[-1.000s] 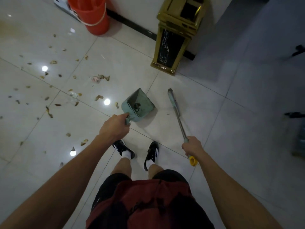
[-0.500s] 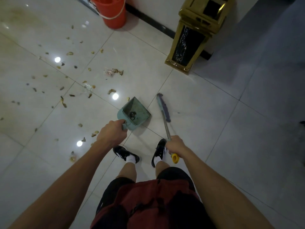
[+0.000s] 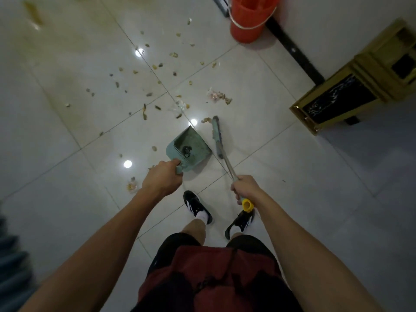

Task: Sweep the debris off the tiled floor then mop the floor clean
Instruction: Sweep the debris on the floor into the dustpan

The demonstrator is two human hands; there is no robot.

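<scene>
Left hand (image 3: 162, 176) is wrapped around the handle of the green dustpan (image 3: 188, 149), fingers curled tight over the grip, knuckles up. The pan sits low over the tiled floor (image 3: 281, 154), its open mouth pointing away from the person, toward the mess; whether its lip actually touches the tiles I cannot tell. There is a dark lump lying inside the pan near the comb teeth. Right hand (image 3: 245, 188) is clenched around the metal shaft of the broom (image 3: 219, 140), just above the yellow cap at the end of the handle. The shaft slants forward and to the left, and the broom head lies just beside the dustpan's right edge, close to it, bristles down at the floor. One scrap sits right at the tip of the broom head, next to a bright ceiling-light reflection.

Beyond the pan, the debris (image 3: 157, 86) spreads across several tiles: brownish husks and crumbs, a pale crinkled wrapper with bits around it further right, and a few strays close to the left hand. A yellowish smear shows on the tiles at the far left. An orange bucket (image 3: 249, 16) stands at the top against the wall, and a gold-trimmed bin (image 3: 351, 91) stands on the right. Both black shoes are planted behind the pan and broom.
</scene>
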